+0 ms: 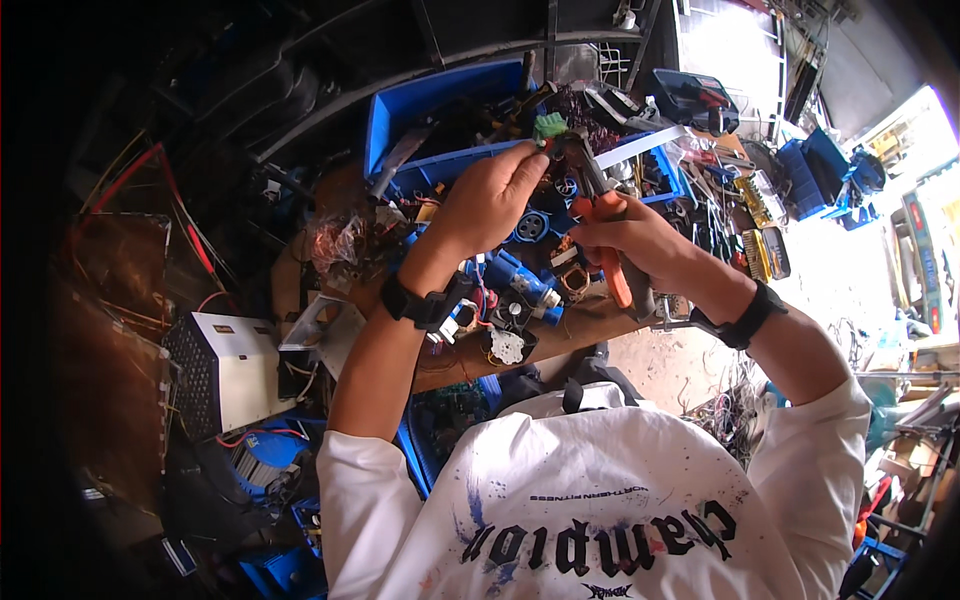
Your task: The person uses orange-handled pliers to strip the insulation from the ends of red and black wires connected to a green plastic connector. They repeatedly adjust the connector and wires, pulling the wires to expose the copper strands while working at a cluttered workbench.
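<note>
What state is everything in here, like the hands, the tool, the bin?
Orange-handled pliers: held; how far the jaws are open, unclear.
Right hand: closed around the handles.
Left hand: fingers bent, near the pliers' head; whether it grips anything, unclear.
Large blue bin: open-topped, things inside.
Black wristbands: worn, one on each wrist.
White shirt: worn, stained.

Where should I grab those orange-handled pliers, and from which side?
Probably best to grip the pliers by the orange handles, coming from the right, as the right hand does. The handles run toward the person's body, while the metal head points away, near the left hand.
</note>
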`<state>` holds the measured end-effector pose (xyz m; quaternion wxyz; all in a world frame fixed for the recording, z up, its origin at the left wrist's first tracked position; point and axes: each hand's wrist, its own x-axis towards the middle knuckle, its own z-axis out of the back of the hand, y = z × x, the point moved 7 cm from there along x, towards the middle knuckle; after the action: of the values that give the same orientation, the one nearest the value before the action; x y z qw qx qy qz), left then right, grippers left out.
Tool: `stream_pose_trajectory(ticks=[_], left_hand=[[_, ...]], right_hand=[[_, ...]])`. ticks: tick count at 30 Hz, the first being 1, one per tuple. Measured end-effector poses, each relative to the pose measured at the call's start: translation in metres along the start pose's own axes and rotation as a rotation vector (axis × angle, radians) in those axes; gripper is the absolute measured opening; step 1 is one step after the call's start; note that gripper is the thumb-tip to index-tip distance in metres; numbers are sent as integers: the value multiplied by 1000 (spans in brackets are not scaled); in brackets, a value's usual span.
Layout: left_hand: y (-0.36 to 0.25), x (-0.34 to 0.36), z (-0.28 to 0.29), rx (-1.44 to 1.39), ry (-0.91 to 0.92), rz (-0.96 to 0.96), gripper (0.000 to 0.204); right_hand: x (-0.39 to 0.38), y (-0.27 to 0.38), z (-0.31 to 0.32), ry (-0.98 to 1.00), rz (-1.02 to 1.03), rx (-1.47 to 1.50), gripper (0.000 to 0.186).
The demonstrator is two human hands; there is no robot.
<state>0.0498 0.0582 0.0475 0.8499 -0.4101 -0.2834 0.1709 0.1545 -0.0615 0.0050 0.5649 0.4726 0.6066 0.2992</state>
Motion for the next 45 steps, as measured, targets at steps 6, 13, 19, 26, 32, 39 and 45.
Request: stream_pose_trajectory(ticks=[6, 13, 19, 26, 32, 39, 45], left_hand=[[17, -1, 5, -234, 88, 77, 31], [0, 0, 7, -124, 39, 48, 25], [-4, 0, 7, -136, 6, 27, 26], [-1, 2, 6, -126, -22, 16, 26], [-1, -4, -1, -139, -21, 111, 24], [-2, -19, -20, -115, 94, 96, 50], [-14, -22, -33, -139, 100, 109, 62]], right_hand=[[-10, 9, 10, 84, -67, 65, 42], [-19, 17, 6, 4, -29, -65, 48], [-28, 27, 8, -71, -158, -143, 28], [-23, 23, 11, -54, -158, -179, 30], [-19, 26, 10, -14, -136, -133, 31], [-10, 38, 9, -76, 50, 122, 23], [-3, 45, 2, -116, 210, 270, 19]])
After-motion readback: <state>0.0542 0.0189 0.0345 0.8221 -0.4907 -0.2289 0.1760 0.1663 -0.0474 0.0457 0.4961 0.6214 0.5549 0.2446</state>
